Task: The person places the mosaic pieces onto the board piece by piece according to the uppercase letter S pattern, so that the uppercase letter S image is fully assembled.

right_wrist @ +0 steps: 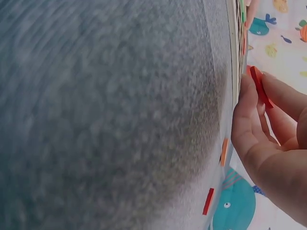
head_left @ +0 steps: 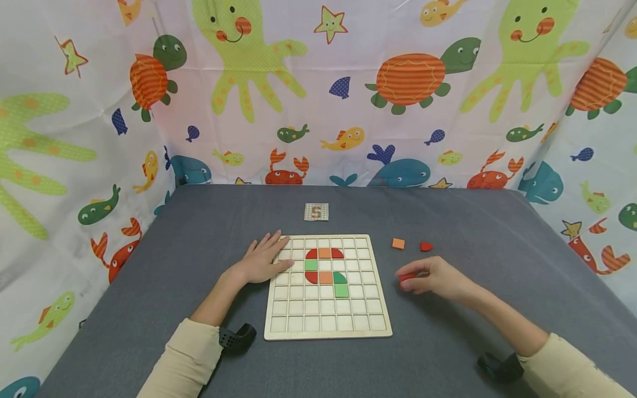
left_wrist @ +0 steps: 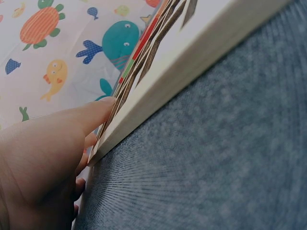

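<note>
A wooden grid board (head_left: 328, 335) lies on the grey cloth, with red, orange and green tiles in its cells forming a curved pattern. My left hand (head_left: 264, 258) rests on the board's upper left edge, fingers spread and straight; the left wrist view shows its thumb (left_wrist: 98, 114) on the rim. To the right of the board, my right hand (head_left: 434, 277) pinches a red tile (right_wrist: 260, 87) between thumb and fingers, held off the cloth. The tile's full outline is partly covered by the fingers.
Beyond the right hand lie an orange square tile (head_left: 398, 244) and a red curved tile (head_left: 426, 246). Behind the board sits a small pattern card (head_left: 316, 211) showing an S-like figure. A sea-animal curtain (head_left: 308, 72) surrounds the grey table surface (head_left: 209, 221).
</note>
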`<state>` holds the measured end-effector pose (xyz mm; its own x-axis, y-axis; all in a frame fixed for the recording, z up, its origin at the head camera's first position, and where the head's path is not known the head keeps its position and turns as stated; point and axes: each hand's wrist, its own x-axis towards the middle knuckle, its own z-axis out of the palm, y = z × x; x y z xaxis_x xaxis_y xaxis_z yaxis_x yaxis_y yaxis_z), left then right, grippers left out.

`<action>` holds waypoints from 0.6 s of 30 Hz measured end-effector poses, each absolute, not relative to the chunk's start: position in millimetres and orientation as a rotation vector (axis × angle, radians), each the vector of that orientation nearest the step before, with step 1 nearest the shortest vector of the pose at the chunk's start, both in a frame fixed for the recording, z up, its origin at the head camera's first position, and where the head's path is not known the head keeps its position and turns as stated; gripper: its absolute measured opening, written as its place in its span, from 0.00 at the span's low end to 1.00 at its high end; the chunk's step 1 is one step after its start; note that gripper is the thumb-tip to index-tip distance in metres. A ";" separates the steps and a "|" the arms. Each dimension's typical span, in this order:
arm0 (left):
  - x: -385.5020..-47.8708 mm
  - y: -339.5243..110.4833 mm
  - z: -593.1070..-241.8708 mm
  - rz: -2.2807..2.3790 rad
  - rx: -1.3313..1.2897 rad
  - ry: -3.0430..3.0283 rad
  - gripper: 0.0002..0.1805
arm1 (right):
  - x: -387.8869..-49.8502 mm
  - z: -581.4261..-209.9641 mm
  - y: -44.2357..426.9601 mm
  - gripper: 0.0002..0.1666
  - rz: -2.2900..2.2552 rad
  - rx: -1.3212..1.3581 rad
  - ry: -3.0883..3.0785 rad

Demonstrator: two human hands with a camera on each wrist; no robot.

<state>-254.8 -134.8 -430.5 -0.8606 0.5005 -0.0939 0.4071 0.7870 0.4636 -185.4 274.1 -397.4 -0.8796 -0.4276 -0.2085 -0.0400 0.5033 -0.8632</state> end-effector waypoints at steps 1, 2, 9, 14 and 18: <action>-254.8 -134.8 -430.2 0.650 0.712 2.765 0.39 | -185.3 -397.2 272.3 0.22 -1.341 -0.399 2.347; -255.0 -134.8 -430.1 0.650 0.713 2.764 0.40 | -185.1 -397.3 270.5 0.21 -1.351 -0.399 2.337; -255.5 -134.5 -430.7 0.658 0.724 2.763 0.41 | -184.4 -396.4 258.8 0.18 -1.383 -0.422 2.294; -256.1 -135.2 -432.6 0.639 0.711 2.765 0.41 | -185.9 -395.4 251.1 0.18 -1.390 -0.403 2.267; -255.9 -135.3 -432.3 0.650 0.700 2.760 0.39 | -187.0 -395.1 245.2 0.17 -1.391 -0.400 2.239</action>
